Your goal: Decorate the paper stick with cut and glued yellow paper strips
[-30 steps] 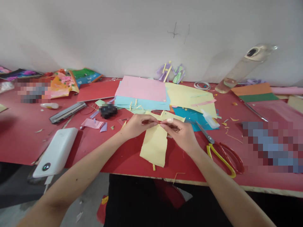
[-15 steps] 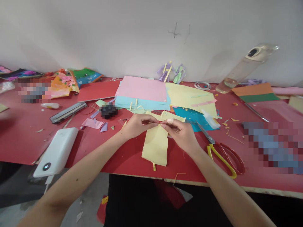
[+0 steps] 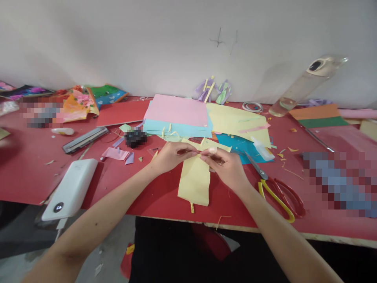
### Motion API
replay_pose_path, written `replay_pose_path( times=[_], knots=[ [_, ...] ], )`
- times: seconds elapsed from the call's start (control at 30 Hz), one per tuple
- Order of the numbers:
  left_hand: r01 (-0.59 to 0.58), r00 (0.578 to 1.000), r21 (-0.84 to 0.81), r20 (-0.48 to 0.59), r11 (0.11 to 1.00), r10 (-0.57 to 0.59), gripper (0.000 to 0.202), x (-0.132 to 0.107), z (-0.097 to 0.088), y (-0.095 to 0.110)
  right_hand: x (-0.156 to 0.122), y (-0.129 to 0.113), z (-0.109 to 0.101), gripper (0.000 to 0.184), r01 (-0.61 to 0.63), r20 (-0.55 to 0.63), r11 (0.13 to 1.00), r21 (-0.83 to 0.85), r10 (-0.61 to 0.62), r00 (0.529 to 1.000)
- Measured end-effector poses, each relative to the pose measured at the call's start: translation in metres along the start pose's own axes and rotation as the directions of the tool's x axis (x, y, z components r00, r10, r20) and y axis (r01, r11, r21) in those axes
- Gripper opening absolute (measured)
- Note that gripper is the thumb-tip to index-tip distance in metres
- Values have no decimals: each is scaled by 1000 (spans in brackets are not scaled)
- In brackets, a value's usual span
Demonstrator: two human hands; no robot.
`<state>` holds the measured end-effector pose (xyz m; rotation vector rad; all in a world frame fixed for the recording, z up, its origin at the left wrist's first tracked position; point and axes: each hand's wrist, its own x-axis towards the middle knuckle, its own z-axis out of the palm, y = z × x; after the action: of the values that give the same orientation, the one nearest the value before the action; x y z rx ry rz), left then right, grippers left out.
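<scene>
A pale yellow paper sheet [image 3: 194, 181] hangs down over the red table [image 3: 29, 173] in front of me. My left hand [image 3: 171, 156] pinches its top edge from the left, fingers closed. My right hand [image 3: 225, 165] pinches the same edge from the right, fingertips meeting the left hand's. The sheet's top part is hidden behind my fingers. More yellow paper [image 3: 235, 122] lies just behind the hands.
Red-and-yellow scissors [image 3: 278, 192] lie right of my right hand, a small glue bottle [image 3: 260, 148] behind them. A pink sheet [image 3: 176, 110] and blue sheets are stacked at the back. A white power bank [image 3: 70, 188] sits left, a clear bottle [image 3: 303, 84] leans on the wall.
The lower edge of the yellow sheet has crept up a little toward my hands. Both hands have stayed in about the same place, still pinching.
</scene>
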<state>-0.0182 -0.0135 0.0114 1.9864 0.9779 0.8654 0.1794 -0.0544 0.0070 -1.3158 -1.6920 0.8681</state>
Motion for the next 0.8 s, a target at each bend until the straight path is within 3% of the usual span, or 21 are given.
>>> replay_pose_path(
  times=[0.27, 0.8],
  knots=[
    [-11, 1000, 41, -16, 999, 11, 17, 0, 1, -3, 0, 0, 0, 19, -5, -7, 1000, -23, 5, 1000],
    [17, 1000, -32, 1, 999, -17, 16, -1, -1, 3, 1, 0, -1, 22, -57, 22, 997, 55, 56, 998]
  ],
)
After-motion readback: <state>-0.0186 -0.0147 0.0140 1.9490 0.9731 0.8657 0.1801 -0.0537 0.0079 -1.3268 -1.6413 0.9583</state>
